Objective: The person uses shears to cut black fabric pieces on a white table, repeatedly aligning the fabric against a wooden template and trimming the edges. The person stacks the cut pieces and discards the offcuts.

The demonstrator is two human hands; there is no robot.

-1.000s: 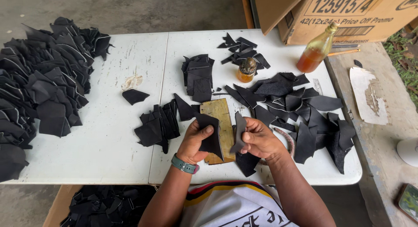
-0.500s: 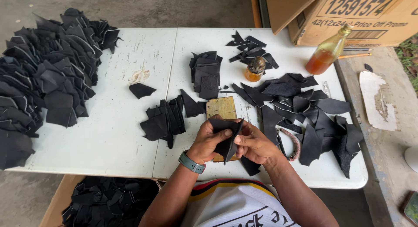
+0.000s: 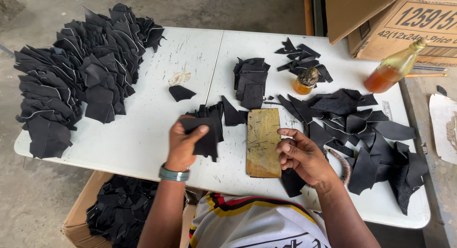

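My left hand [image 3: 183, 144] pinches a black leather piece [image 3: 203, 136] and holds it over a small stack of black pieces [image 3: 212, 116] left of centre. My right hand [image 3: 301, 155] hovers with fingers loosely curled beside a worn wooden board [image 3: 263, 142] lying flat on the white table [image 3: 143, 138]. It holds nothing that I can see. A black piece [image 3: 291, 182] lies under its wrist at the table's front edge.
A big heap of black pieces [image 3: 76, 77] fills the table's left. Loose black pieces [image 3: 362, 129] spread on the right, near a small jar [image 3: 305, 81] and an amber bottle [image 3: 392, 69]. Cardboard boxes [image 3: 404, 24] stand far right; a box of scraps [image 3: 116, 210] sits below.
Both hands held a black piece together over the board. Now my left hand has carried it left to the small stack, and my right hand has let go.
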